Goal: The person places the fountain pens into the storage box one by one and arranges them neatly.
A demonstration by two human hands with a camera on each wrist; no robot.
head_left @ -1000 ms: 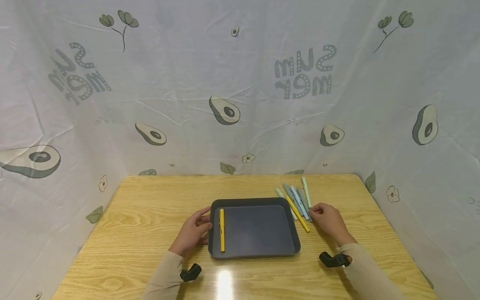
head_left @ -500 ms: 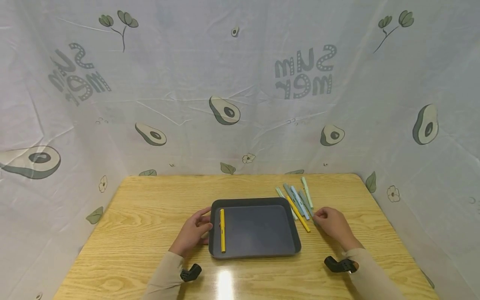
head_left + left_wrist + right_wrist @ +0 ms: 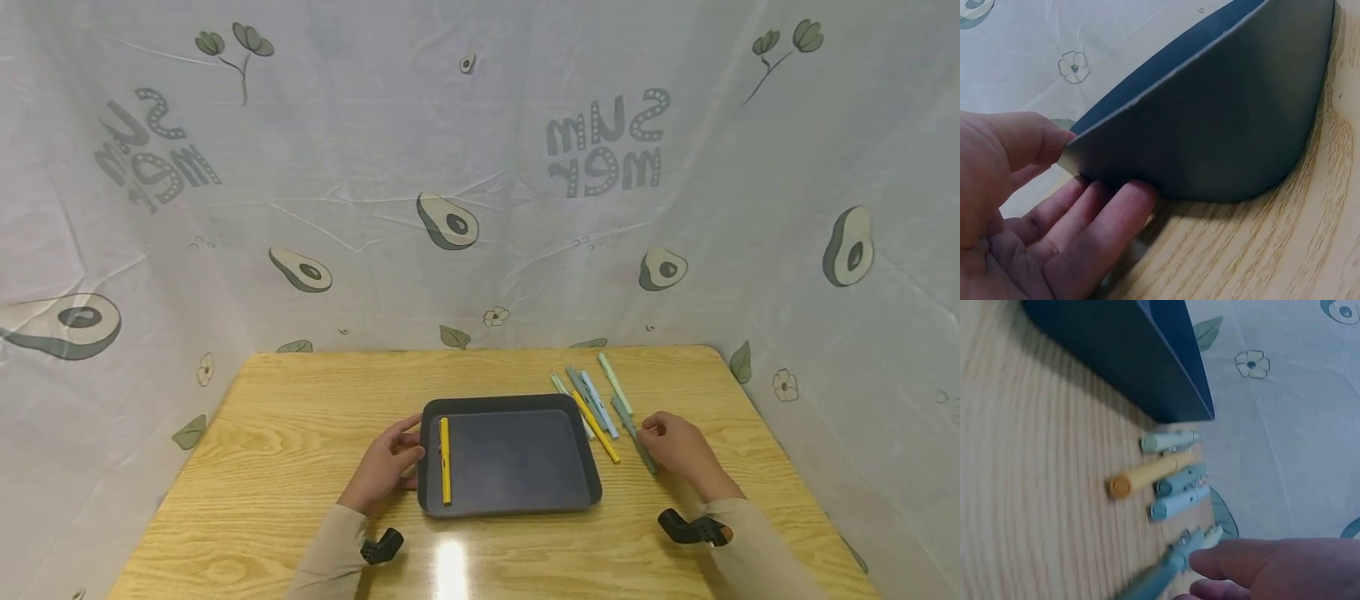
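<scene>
A dark grey rectangular tray [image 3: 517, 462] lies on the table with a yellow pen [image 3: 446, 462] along its left side. My left hand [image 3: 381, 468] holds the tray's left edge; in the left wrist view the thumb is at the rim [image 3: 1138, 100] and the fingertips are against the lower wall. To the right of the tray, my right hand [image 3: 681, 450] pinches a grey-green pen [image 3: 647, 458] between thumb and fingers. That pen [image 3: 1155, 578] slants low over the wood in the right wrist view, and the hand partly hides it.
Beside the tray's right rim lie another yellow pen [image 3: 597, 429], a light blue pen [image 3: 600, 406], a second grey-green pen [image 3: 577, 383] and a pale green pen [image 3: 558, 383]. Farther right is another pale green pen [image 3: 615, 385]. A printed curtain [image 3: 375, 292] surrounds the wooden table [image 3: 322, 400].
My right hand has moved right and slightly toward me, drawing the grey-green pen out of the bunch. The right-hand pale green pen has shifted and turned slightly. My left hand and the tray stay put.
</scene>
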